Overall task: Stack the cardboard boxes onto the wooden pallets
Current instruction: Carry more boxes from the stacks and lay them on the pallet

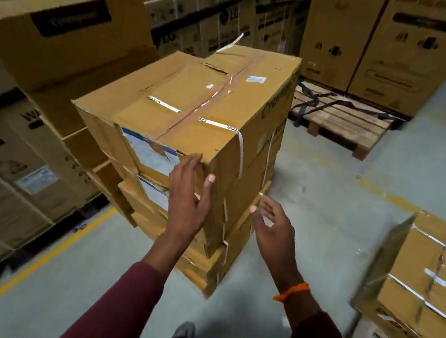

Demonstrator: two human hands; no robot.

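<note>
**Open hands at the top strapped brown cardboard box [197,99]**
The box lies flat atop a stack of like boxes [129,193], its long axis running away from the viewer and its labelled end nearest. The left hand [187,201], fingers straight, is at the box's near corner. The right hand [271,227], relaxed, is beside the stack. A slatted wooden pallet [340,122] lies beyond.

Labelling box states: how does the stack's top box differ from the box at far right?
Top box crowns the centre stack; right box seems to sit lower, at the frame edge. Top box has a loose strap sticking up; right box's straps lie flat. Both are brown cardboard with white straps.
</note>
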